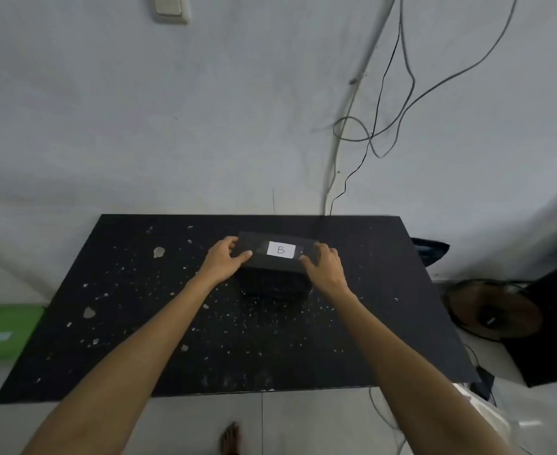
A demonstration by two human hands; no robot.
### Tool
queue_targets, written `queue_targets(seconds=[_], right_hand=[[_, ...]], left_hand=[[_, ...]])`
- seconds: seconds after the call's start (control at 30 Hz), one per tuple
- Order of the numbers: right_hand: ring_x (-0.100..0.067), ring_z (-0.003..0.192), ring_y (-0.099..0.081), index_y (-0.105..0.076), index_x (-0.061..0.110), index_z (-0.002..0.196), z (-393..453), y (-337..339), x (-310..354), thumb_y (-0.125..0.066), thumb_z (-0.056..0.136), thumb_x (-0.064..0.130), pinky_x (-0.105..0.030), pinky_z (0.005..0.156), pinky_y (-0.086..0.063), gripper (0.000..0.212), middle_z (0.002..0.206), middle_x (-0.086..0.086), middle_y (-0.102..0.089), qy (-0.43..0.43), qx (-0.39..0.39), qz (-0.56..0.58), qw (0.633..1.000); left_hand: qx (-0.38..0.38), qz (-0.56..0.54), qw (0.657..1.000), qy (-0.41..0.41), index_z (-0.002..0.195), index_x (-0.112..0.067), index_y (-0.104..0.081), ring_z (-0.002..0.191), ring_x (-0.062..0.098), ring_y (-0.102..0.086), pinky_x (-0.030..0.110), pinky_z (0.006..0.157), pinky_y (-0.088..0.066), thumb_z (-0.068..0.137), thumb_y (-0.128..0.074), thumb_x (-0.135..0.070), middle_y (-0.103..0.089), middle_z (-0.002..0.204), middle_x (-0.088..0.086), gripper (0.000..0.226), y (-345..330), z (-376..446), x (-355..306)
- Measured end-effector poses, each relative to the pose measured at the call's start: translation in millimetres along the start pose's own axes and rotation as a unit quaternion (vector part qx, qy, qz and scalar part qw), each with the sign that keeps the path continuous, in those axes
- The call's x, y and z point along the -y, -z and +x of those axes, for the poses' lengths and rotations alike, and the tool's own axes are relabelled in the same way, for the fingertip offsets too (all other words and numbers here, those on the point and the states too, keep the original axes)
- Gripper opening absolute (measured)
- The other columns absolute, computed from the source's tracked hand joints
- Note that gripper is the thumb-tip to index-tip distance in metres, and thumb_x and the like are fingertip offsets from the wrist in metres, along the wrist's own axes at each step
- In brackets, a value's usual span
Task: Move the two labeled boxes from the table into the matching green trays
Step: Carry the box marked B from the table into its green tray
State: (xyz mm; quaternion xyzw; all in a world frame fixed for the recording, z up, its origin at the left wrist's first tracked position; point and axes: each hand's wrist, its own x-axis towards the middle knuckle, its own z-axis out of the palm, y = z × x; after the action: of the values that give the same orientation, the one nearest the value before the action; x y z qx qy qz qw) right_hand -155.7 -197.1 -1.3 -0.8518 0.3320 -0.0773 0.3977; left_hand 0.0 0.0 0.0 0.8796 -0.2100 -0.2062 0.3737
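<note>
A black box (275, 274) with a white label marked "B" (281, 249) stands on the black table (139, 323), toward its far middle. My left hand (224, 259) grips the box's left side, thumb on the top edge. On the right side my right hand (324, 266) holds it the same way. One green tray (3, 331) lies on the floor at the far left, with a small pale label inside. Only one box and one tray are in view.
The tabletop is speckled with white chips and scraps. Loose cables (398, 103) hang down the wall behind the table. A dark round fan (490, 310) and a black object (546, 323) sit on the floor at the right. My foot (230, 438) shows below the table's front edge.
</note>
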Motion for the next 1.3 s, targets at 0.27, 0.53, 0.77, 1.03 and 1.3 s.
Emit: queue_targets(seconds=[0.27, 0.53, 0.77, 1.03, 1.3], right_hand=[[-0.035, 0.148, -0.027, -0.013, 0.005, 0.158, 39.4, -29.5, -2.3, -0.056, 0.096, 0.048, -0.048, 0.116, -0.03, 0.086, 0.162, -0.016, -0.025, -0.161, 0.016, 0.075, 0.984], [-0.033, 0.142, -0.04, -0.018, 0.012, 0.158, 33.3, -34.4, 2.8, -0.055, 0.099, 0.03, -0.052, 0.114, -0.036, 0.071, 0.156, -0.012, -0.04, -0.181, -0.054, 0.134, 0.973], [-0.02, 0.139, -0.042, -0.03, 0.014, 0.155, 5.0, 16.9, 63.1, -0.067, 0.084, 0.056, -0.043, 0.113, -0.04, 0.09, 0.152, -0.002, -0.042, -0.066, -0.17, 0.2, 0.963], [-0.007, 0.123, -0.047, -0.042, 0.026, 0.144, -40.3, 92.5, 134.5, -0.073, 0.076, 0.056, -0.018, 0.097, -0.042, 0.08, 0.136, 0.008, -0.044, 0.11, -0.278, 0.258, 0.919], [0.02, 0.111, -0.051, -0.042, 0.029, 0.144, -77.1, 126.8, 170.7, -0.074, 0.083, 0.045, 0.002, 0.084, -0.043, 0.071, 0.121, 0.03, -0.055, 0.188, -0.264, 0.329, 0.887]], left_hand=[[0.05, -0.066, 0.987, 0.139, 0.155, -0.014, -0.023, 0.143, 0.029, -0.036, 0.045, 0.115, -0.033, 0.085, -0.058, -0.063, -0.035, 0.158, 0.008, 0.093, -23.8, 46.5, 20.0], [-0.007, -0.025, 0.998, 0.061, 0.136, -0.014, -0.047, 0.123, 0.027, -0.055, 0.043, 0.1, -0.048, 0.083, -0.06, -0.062, -0.056, 0.136, 0.007, 0.073, -30.6, 43.2, 20.9], [-0.177, -0.119, 0.977, -0.025, 0.124, -0.021, -0.049, 0.104, 0.014, -0.058, 0.033, 0.087, -0.053, 0.062, -0.067, -0.079, -0.057, 0.115, -0.005, 0.086, 14.5, 7.1, -49.3], [-0.257, -0.187, 0.943, -0.1, 0.114, -0.028, -0.044, 0.096, 0.004, -0.06, 0.018, 0.071, -0.05, 0.057, -0.073, -0.077, -0.058, 0.108, -0.012, 0.081, 72.1, -47.7, -141.6], [-0.323, -0.211, 0.906, -0.174, 0.12, -0.026, -0.041, 0.1, 0.006, -0.061, 0.01, 0.067, -0.052, 0.069, -0.074, -0.065, -0.057, 0.116, -0.008, 0.072, 108.7, -99.7, -179.4]])
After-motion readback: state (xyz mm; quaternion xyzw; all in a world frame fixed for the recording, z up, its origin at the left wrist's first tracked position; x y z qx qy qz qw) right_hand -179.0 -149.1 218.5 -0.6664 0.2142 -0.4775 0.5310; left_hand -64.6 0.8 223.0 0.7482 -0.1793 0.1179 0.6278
